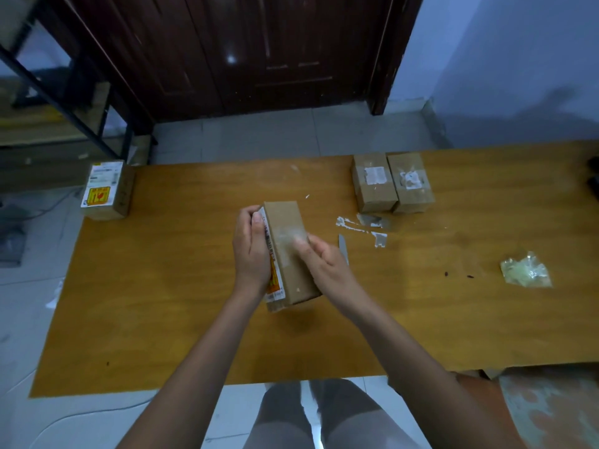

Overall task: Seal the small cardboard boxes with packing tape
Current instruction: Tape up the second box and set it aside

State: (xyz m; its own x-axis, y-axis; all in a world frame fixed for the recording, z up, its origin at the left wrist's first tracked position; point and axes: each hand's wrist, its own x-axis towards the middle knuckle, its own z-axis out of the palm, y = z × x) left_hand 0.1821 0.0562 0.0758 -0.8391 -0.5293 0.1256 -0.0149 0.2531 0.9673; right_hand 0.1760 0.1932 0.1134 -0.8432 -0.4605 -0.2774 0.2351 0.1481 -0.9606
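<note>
At the middle of the table (162,286), a small box (291,254) stands tipped on one long side, held between both hands. The left hand (251,251) wraps around its labelled face, fingers curled over the far top edge, and steadies it. The right hand (324,264) lies on the plain upper face with fingers stretched out, its fingertips (299,244) pressing on a glossy patch that looks like clear tape; the fingers are blurred, so I judge it is rubbing the tape down, though whether it also pinches a loose end I cannot tell.

Two boxes (392,186) sit side by side at the far right of the table, touching each other. Each has a shiny band across its top and a torn white label patch, so they appear to be taped already. A fourth box with a yellow sticker (105,189) stands at the far left corner, well apart; it shows no obvious fresh tape, and probably still waits its turn.

Just right of the hands lies a thin blade-like tool (343,249), with torn scraps (363,226) beyond it and a crumpled wad of clear film (525,272) further right. No tape roll is visible.

So the job seems past halfway: two done, one being finished, one likely left.
</note>
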